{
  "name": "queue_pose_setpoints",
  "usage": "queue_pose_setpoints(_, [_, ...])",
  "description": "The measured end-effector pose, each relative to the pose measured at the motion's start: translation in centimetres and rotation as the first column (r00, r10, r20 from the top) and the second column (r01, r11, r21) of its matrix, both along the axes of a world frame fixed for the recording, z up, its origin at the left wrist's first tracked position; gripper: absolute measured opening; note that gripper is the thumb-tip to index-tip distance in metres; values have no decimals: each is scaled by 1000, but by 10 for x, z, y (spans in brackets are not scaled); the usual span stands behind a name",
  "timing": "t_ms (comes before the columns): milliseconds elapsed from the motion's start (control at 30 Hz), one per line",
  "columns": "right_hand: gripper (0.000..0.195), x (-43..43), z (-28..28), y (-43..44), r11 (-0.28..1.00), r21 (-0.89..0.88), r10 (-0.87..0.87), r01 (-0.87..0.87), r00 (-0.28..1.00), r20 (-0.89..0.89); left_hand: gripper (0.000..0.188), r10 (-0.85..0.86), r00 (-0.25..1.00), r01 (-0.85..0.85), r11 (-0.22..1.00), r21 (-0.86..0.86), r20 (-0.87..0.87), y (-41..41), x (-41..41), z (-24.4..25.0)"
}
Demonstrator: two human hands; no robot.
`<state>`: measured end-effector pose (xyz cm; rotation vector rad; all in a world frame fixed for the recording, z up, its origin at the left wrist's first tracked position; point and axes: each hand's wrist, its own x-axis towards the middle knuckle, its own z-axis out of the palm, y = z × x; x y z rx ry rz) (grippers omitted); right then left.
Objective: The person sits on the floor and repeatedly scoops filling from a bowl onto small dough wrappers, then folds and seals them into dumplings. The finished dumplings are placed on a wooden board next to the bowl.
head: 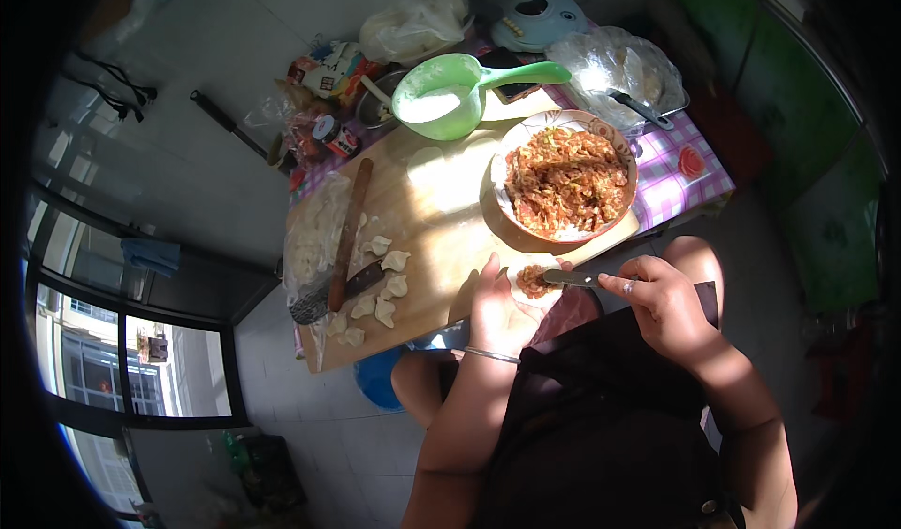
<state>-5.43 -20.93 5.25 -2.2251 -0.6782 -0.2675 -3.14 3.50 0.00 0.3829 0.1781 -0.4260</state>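
On the palm of my left hand [503, 314] lies a round dough wrapper [526, 263] with minced filling [535, 282] in its middle. My right hand [662, 300] grips a flat metal spreader [574, 278], whose blade touches the filling. Just beyond my hands, a patterned bowl [501, 201] full of orange-brown minced filling stands on the wooden board [450, 247]. Several folded dumplings [395, 287] lie at the board's left, beside a wooden rolling pin [350, 233] and dough under clear plastic [320, 230]. A dark-handled knife [362, 279] lies partly beneath the rolling pin.
A green ladle-like scoop [450, 124] with white flour rests at the board's far edge. Behind stand a lidded jar [336, 137], a metal bowl [369, 110] and plastic-wrapped food [612, 57] with a black-handled utensil [640, 110]. The board's near edge is above my lap.
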Motion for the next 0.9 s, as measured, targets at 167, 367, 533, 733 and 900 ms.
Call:
queue_pose_setpoints(167, [42,4,-10,6,997,-55,52,-48,995,79,70,-56,997,55,998,-22,-48,-2,-5,4])
queue_pose_setpoints(367, [42,2,-7,10,993,-51,115,-110,987,108,68,-53,998,53,999,1,-36,8,-9,-2])
queue_pose_setpoints(533, [45,-1,-6,8,993,-37,112,-109,991,74,59,-24,1000,24,999,-39,19,11,-8,1])
queue_pose_setpoints(733, [42,1,-18,0,812,579,182,70,913,-365,51,134,917,-235,942,238,375,11,-13,48])
queue_pose_setpoints(900, [63,-4,0,21,472,826,476,308,700,-532,52,168,786,-435,834,340,595,7,-25,69])
